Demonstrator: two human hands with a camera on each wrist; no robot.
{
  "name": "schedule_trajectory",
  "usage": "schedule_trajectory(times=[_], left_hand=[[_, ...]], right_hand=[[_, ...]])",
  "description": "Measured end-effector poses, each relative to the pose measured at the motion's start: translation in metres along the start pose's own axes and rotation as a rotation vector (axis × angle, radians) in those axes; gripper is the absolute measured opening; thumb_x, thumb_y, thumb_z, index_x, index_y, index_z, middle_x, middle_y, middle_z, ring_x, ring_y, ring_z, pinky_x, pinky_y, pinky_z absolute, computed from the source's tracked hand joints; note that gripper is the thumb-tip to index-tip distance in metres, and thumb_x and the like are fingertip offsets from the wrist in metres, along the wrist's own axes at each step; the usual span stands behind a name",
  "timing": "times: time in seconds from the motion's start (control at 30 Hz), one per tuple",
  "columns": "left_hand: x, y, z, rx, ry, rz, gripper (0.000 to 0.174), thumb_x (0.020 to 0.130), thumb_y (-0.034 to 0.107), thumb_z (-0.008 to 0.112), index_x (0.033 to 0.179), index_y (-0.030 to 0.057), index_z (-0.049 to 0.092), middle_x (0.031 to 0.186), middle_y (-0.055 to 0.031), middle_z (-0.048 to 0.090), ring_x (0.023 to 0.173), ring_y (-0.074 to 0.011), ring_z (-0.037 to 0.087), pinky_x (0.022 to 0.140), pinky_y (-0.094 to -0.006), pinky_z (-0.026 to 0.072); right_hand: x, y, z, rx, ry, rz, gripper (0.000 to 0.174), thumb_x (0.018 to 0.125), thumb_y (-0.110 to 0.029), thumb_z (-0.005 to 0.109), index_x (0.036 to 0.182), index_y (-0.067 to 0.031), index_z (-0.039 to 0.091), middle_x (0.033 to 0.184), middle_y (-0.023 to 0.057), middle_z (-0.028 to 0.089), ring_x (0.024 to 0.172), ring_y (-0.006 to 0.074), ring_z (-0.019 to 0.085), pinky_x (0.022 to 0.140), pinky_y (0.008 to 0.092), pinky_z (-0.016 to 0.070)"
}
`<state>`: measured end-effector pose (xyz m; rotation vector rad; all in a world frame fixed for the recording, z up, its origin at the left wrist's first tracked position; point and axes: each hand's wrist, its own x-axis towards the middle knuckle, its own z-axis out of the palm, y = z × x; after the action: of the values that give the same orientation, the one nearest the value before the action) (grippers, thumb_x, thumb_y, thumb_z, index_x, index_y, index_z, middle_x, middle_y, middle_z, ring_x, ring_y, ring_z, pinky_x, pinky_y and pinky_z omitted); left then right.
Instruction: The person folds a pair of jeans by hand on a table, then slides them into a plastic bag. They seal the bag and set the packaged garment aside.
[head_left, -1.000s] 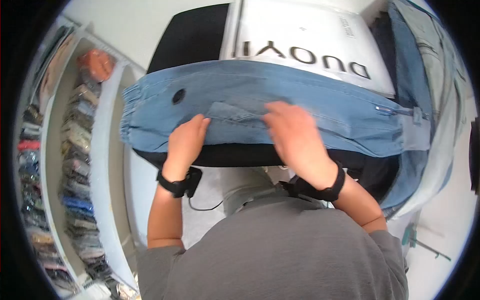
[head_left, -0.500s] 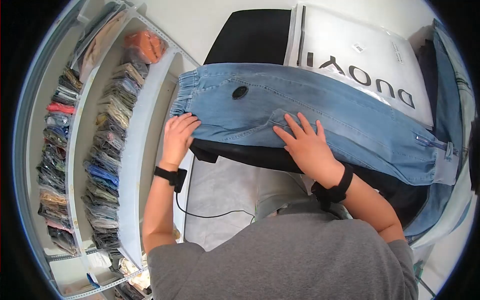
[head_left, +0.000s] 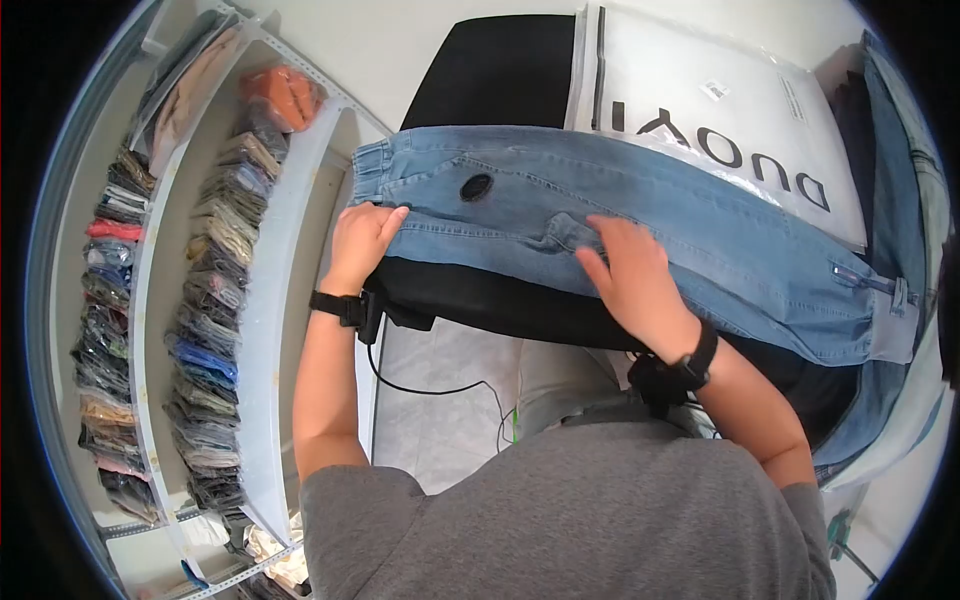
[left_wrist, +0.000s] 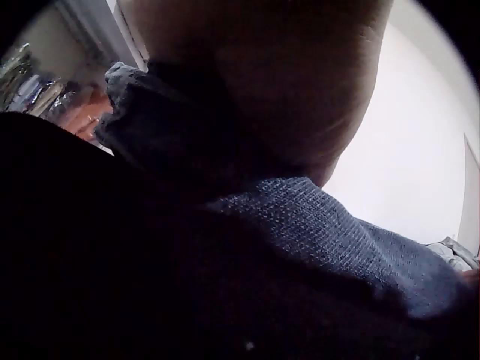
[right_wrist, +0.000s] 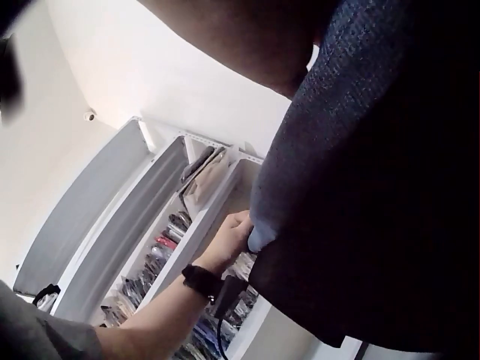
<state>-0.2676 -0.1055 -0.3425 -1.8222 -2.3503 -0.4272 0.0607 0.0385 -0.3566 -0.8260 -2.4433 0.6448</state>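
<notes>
A long folded pair of blue jeans point(head_left: 690, 235) lies across a black padded surface point(head_left: 500, 300); an oval dark patch point(head_left: 476, 187) shows near the gathered elastic end. My left hand point(head_left: 362, 243) grips the near edge of the denim by that end, fingers curled with the thumb on the upper side. Bunched denim point(left_wrist: 315, 225) shows under this hand in the left wrist view, which is mostly dark. My right hand point(head_left: 640, 285) rests over the middle of the jeans beside a wrinkled pocket point(head_left: 568, 232), fingers loosely bent and thumb apart.
A clear bag with black lettering point(head_left: 700, 110) lies behind the jeans. More denim garments point(head_left: 905, 200) hang at the right end. Shelves point(head_left: 290, 250) packed with bagged clothes stand at the left. A black cable point(head_left: 430, 390) runs from the left wrist strap.
Since half a second ago, my left hand has drawn the near edge of the jeans away from my body, showing more black surface. My right hand's spread fingers have drawn in; the pocket has wrinkled.
</notes>
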Motion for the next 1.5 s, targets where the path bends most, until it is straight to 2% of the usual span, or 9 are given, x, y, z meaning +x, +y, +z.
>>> schedule_trajectory(times=[0.33, 0.43, 0.5, 0.6, 0.7, 0.77, 0.93, 1.2, 1.5], left_hand=[[0.005, 0.001, 0.001, -0.063, -0.029, -0.135, 0.034, 0.082, 0.035, 0.066, 0.068, 0.005, 0.061, 0.062, -0.014, 0.057, 0.068, -0.0342, 0.058, 0.065, -0.0437, 0.0436], [0.008, 0.005, -0.002, -0.06, -0.095, -0.17, 0.032, 0.081, 0.034, 0.067, 0.069, 0.0051, 0.061, 0.065, -0.0147, 0.059, 0.067, -0.0355, 0.058, 0.064, -0.044, 0.0435], [0.009, 0.004, -0.002, -0.053, -0.111, -0.175, 0.031, 0.081, 0.034, 0.067, 0.07, 0.0051, 0.061, 0.066, -0.015, 0.059, 0.067, -0.0361, 0.058, 0.064, -0.0442, 0.0434], [0.005, 0.0, 0.001, -0.034, -0.052, -0.113, 0.031, 0.081, 0.033, 0.067, 0.071, 0.0048, 0.061, 0.066, -0.0144, 0.059, 0.068, -0.0351, 0.058, 0.063, -0.0437, 0.0432], [-0.003, -0.013, -0.003, -0.107, -0.087, -0.147, 0.026, 0.078, 0.03, 0.071, 0.078, 0.0055, 0.063, 0.079, -0.0139, 0.063, 0.078, -0.0326, 0.061, 0.071, -0.0405, 0.0459], [-0.023, -0.029, -0.007, -0.375, 0.248, -0.038, 0.028, 0.075, 0.027, 0.075, 0.09, 0.0045, 0.065, 0.097, -0.0131, 0.064, 0.097, -0.0289, 0.06, 0.083, -0.0363, 0.0461], [-0.068, -0.042, -0.016, -0.955, 0.159, -0.425, 0.063, 0.071, 0.013, 0.076, 0.13, 0.0057, 0.053, 0.139, -0.0087, 0.047, 0.134, -0.022, 0.038, 0.111, -0.0372, 0.0225], [-0.046, -0.06, 0.02, -0.754, 0.25, -0.145, 0.019, 0.084, 0.006, 0.062, 0.102, 0.0002, 0.06, 0.123, -0.0112, 0.057, 0.119, -0.0234, 0.049, 0.103, -0.0338, 0.0346], [0.002, -0.087, 0.019, -0.652, 0.132, -0.372, 0.033, 0.095, 0.024, 0.053, 0.077, -0.0033, 0.056, 0.075, -0.0056, 0.052, 0.071, -0.0142, 0.048, 0.07, -0.0269, 0.0397]], right_hand=[[0.041, 0.019, 0.005, -0.261, -0.128, 0.079, 0.021, 0.085, -0.028, 0.061, 0.09, -0.0085, 0.059, 0.082, 0.0093, 0.065, 0.083, 0.0306, 0.062, 0.071, 0.0437, 0.0422], [0.036, 0.008, 0.004, -0.292, -0.165, 0.109, 0.023, 0.084, -0.03, 0.062, 0.095, -0.0098, 0.059, 0.096, 0.0099, 0.064, 0.094, 0.0295, 0.06, 0.078, 0.046, 0.0426], [0.023, -0.019, -0.001, -0.312, 0.189, -0.179, 0.033, 0.083, -0.031, 0.063, 0.11, -0.012, 0.058, 0.117, 0.0112, 0.057, 0.112, 0.0298, 0.051, 0.09, 0.0515, 0.0398], [0.003, -0.032, 0.02, -0.19, -0.129, -0.289, 0.055, 0.083, -0.032, 0.064, 0.134, -0.0222, 0.046, 0.139, 0.013, 0.041, 0.131, 0.0342, 0.036, 0.102, 0.0611, 0.0288], [-0.002, -0.025, 0.03, -0.272, -0.17, -0.308, 0.054, 0.084, -0.027, 0.064, 0.135, -0.0251, 0.046, 0.143, 0.0116, 0.038, 0.132, 0.0344, 0.034, 0.102, 0.0605, 0.0295], [0.0, -0.023, 0.03, -0.27, -0.18, -0.313, 0.052, 0.085, -0.026, 0.063, 0.135, -0.0251, 0.046, 0.143, 0.0107, 0.038, 0.133, 0.0342, 0.033, 0.101, 0.0626, 0.0282], [0.0, -0.021, 0.031, -0.255, -0.194, -0.305, 0.051, 0.087, -0.024, 0.061, 0.135, -0.0249, 0.046, 0.143, 0.0096, 0.038, 0.134, 0.0339, 0.032, 0.101, 0.0642, 0.0268], [0.001, -0.023, 0.029, -0.284, -0.219, -0.297, 0.054, 0.086, -0.022, 0.062, 0.136, -0.0262, 0.045, 0.143, 0.0085, 0.038, 0.133, 0.0333, 0.032, 0.102, 0.062, 0.0286], [0.002, -0.02, 0.029, -0.283, -0.218, -0.282, 0.052, 0.086, -0.021, 0.062, 0.135, -0.0251, 0.046, 0.142, 0.0059, 0.04, 0.133, 0.0298, 0.033, 0.104, 0.0583, 0.0289]])
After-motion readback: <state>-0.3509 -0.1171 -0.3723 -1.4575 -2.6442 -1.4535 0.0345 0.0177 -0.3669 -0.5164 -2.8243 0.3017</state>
